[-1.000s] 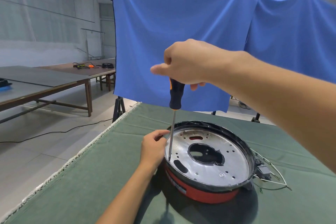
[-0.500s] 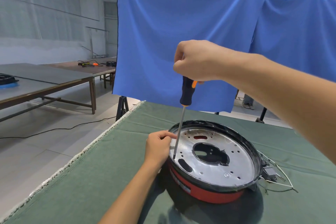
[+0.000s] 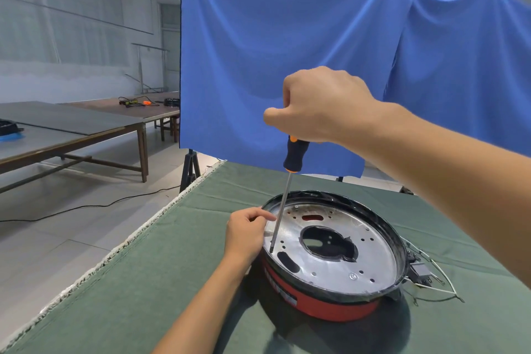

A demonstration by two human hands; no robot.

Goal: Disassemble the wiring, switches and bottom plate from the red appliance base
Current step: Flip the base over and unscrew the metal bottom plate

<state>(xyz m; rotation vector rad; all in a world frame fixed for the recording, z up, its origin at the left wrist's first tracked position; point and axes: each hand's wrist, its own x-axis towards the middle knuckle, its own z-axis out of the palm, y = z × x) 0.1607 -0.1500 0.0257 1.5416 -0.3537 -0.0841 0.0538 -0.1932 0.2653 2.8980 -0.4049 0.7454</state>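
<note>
The right hand (image 3: 321, 106) is gripping the screwdriver (image 3: 287, 181) upright over a plate screw while the left hand (image 3: 247, 234) is clasping the red base's (image 3: 330, 304) rim, steadying it.

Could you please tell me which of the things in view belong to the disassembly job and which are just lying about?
In use:
- round red appliance base
- silver perforated metal bottom plate
- black-and-orange-handled screwdriver, gripped by the right hand
- left hand, steadying the rim
- loose white wiring with small dark switch

Lying about:
- hanging blue cloth backdrop
- long wooden tables
- black floor cable
</note>
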